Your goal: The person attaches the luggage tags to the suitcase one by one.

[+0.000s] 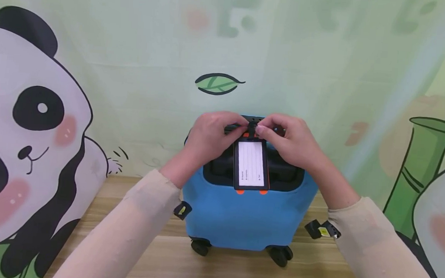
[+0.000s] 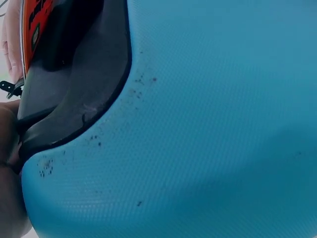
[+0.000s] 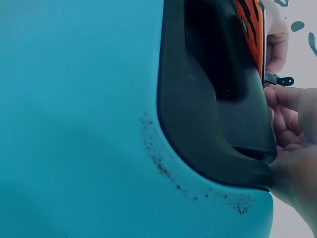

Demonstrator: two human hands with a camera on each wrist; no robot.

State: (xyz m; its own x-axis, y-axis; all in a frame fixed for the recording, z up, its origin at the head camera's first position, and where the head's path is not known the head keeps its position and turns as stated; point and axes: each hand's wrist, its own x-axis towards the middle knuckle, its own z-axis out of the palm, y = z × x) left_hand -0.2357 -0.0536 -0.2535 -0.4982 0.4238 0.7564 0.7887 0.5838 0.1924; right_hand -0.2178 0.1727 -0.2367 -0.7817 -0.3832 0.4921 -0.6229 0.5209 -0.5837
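Note:
A small blue suitcase stands upright with a black recessed panel at its top. Over that panel hangs a luggage tag, its black-framed white card facing up; the wrist views show its orange back with black markings. From the tag's top end runs a thin black strap with holes, beside the suitcase handle. My left hand pinches at the strap from the left, thumb and fingertips together. Opposite it, my right hand pinches the strap with thumb and forefinger. The two hands' fingertips nearly meet above the tag.
The suitcase's black wheels rest on a wood-grain surface. Close behind hangs a light green backdrop printed with pandas, bamboo and a leaf. Black wrist-camera mounts sit beside both sleeves.

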